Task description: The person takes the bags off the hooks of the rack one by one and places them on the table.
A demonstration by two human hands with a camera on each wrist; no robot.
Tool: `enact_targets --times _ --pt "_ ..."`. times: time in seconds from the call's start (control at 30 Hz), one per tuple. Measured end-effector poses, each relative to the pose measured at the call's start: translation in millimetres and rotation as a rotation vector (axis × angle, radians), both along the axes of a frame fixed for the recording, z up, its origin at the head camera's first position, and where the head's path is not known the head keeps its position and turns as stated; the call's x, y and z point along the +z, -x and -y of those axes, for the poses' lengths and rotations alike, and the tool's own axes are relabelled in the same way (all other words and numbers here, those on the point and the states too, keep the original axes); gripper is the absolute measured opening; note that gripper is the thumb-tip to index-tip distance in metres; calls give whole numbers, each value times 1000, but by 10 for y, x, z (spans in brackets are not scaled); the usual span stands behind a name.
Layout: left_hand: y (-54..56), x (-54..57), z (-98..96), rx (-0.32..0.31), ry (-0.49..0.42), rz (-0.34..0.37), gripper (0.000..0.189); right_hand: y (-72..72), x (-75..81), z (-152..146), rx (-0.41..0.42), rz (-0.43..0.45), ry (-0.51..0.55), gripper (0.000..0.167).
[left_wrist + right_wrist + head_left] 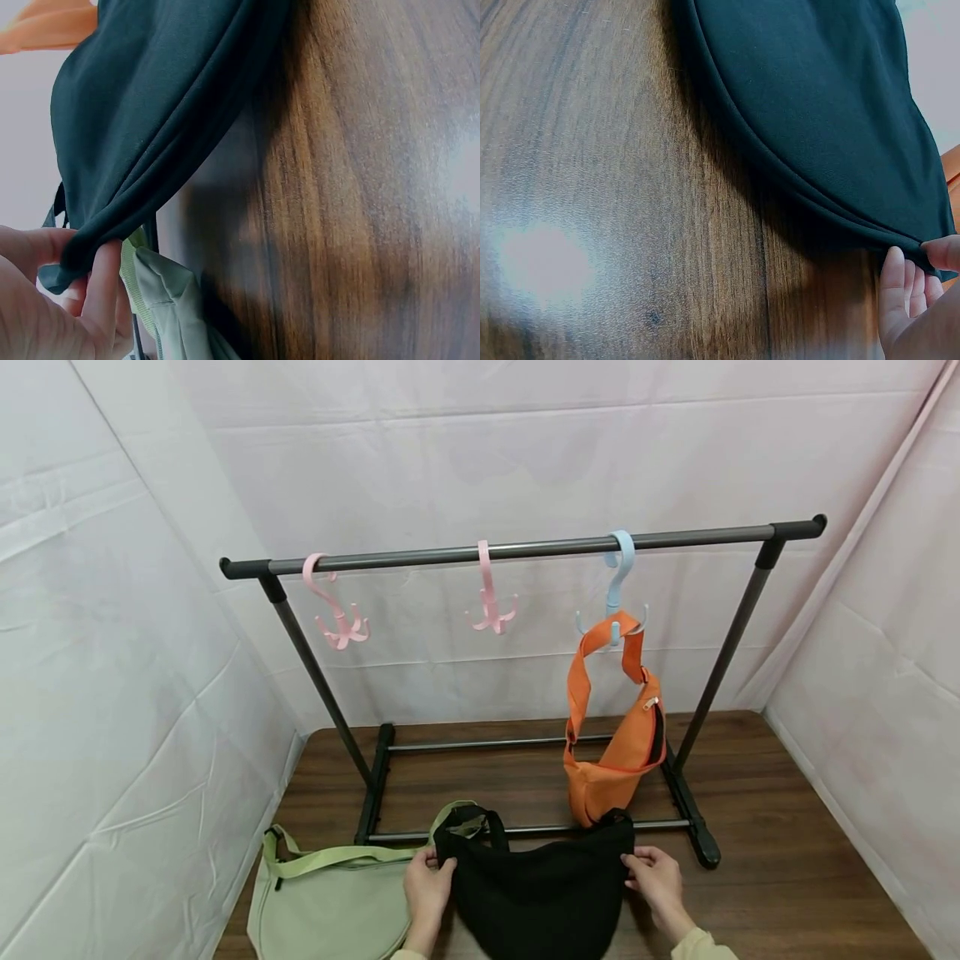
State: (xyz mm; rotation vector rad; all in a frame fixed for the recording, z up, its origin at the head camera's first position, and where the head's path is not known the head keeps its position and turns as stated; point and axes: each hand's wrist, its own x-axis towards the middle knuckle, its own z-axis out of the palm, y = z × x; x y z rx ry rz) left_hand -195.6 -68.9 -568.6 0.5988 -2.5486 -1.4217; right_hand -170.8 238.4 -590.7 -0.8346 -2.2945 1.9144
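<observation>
A black fabric bag (540, 902) is stretched between both hands in front of the rack, low over the table. My left hand (427, 889) pinches its left corner; in the left wrist view the thumb and fingers close on the dark cloth (142, 120). At the opposite corner my right hand (656, 885) pinches the fabric, also seen with the black bag (817, 127) in the right wrist view. Left of it lies a light green bag (333, 902) with its strap toward the rack. An orange bag (615, 768) hangs by its strap from a light blue hook (619, 572).
The dark metal rack (420, 557) stands on the brown wooden table (780, 827). Two pink hooks, one at left (341, 625) and one mid-bar (489, 597), hang with nothing on them. White cloth walls (525, 460) enclose the back and sides.
</observation>
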Motion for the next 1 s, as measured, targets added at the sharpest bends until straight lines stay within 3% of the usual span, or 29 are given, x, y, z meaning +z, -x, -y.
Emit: enact_targets --times 0.3,0.73,1.0 --pt "30 -91 13 -5 103 24 17 14 -49 16 20 20 -22 28" --pt "57 -176 34 33 116 -5 16 -4 -77 60 31 51 -44 26" --pt "44 -82 60 26 112 0 16 -12 -52 0 46 35 -44 30"
